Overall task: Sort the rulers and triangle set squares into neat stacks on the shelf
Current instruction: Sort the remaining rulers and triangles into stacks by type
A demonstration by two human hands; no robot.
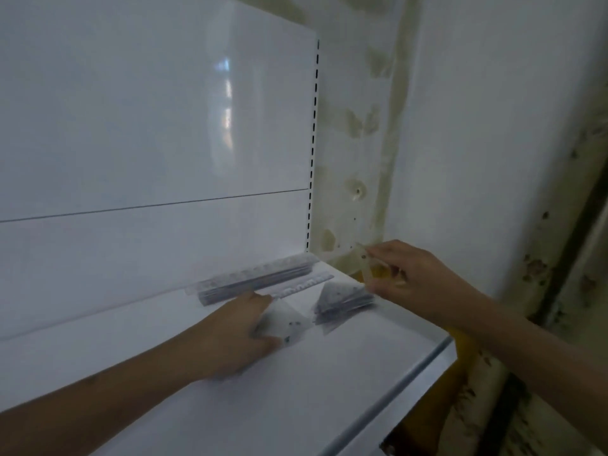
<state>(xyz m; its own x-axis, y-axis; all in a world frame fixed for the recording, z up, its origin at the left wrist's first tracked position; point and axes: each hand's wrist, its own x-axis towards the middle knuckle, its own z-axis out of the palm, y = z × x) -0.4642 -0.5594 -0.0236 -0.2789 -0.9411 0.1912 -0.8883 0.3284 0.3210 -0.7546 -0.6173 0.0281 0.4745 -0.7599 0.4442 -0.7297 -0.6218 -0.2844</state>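
Set square [286, 320] under left hand [237, 330]

Glossy white back panel [148, 126] catching window glare, a slotted upright [314, 143], stained, peeling wall [477, 126] alongside.
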